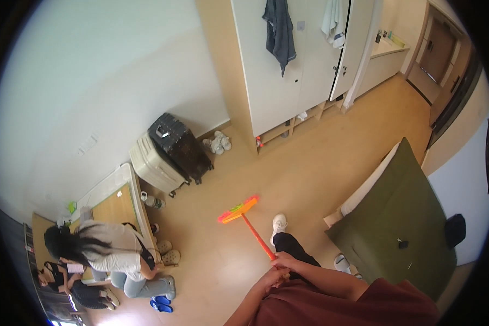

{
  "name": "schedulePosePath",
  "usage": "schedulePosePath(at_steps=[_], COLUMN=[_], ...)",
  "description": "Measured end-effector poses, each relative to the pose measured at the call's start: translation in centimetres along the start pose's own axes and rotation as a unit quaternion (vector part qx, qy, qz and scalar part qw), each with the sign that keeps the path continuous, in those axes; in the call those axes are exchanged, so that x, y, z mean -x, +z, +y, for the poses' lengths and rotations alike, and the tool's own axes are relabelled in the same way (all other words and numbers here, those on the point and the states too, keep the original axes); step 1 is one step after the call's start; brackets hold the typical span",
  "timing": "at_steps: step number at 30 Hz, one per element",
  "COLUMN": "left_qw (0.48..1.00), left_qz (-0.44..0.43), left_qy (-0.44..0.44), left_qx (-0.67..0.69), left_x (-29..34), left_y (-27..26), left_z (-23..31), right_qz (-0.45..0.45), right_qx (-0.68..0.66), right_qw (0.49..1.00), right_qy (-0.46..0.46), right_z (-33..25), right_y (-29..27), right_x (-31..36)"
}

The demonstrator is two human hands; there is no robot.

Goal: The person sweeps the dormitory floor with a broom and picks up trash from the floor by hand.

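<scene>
A broom (pixel 259 237) with a red-orange handle slants away from my body. Its orange head, with pink and yellow-green bristles, is at the floor ahead of my white shoe. My right hand (pixel 286 261) is wrapped around the handle, farther along it. Closer to my body, my left hand (pixel 275 278) is closed at the handle's upper end. The two hands are nearly touching, and the end of the handle is hidden behind them.
Left stand a black suitcase (pixel 180 142), a cream suitcase (pixel 156 164) and white shoes (pixel 218 142). Two people sit near a bed frame (pixel 131 190), with blue slippers (pixel 161 304) on the floor. A green-covered bed (pixel 386 217) is right; a wardrobe (pixel 277 98) stands ahead.
</scene>
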State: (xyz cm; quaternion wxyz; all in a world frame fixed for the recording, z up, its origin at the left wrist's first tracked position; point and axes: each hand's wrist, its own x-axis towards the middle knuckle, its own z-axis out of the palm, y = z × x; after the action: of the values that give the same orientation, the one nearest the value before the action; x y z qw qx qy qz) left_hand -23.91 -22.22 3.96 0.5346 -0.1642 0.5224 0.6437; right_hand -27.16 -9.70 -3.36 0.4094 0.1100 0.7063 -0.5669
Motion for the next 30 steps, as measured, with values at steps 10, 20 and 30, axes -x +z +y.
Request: schedulePosePath(at_steps=[10, 20, 30], left_qw=[1.000, 0.966, 0.958], left_qz=[0.017, 0.178, 0.228], left_qy=[-0.013, 0.102, 0.102], left_qx=[-0.003, 0.159, 0.142], left_x=[-10.3, -15.3, -18.2], left_y=[-3.8, -11.8, -26.5], left_z=[24.2, 37.7, 48.8], right_qz=[0.018, 0.023, -0.029], right_qx=[0.235, 0.227, 0.204], right_qw=[0.972, 0.972, 0.977], right_qy=[-0.021, -0.053, 0.060], right_z=[-15.0, -28.5, -42.4], right_y=[-15.8, -19.1, -18.5], right_x=[-15.8, -29.5, -43.3])
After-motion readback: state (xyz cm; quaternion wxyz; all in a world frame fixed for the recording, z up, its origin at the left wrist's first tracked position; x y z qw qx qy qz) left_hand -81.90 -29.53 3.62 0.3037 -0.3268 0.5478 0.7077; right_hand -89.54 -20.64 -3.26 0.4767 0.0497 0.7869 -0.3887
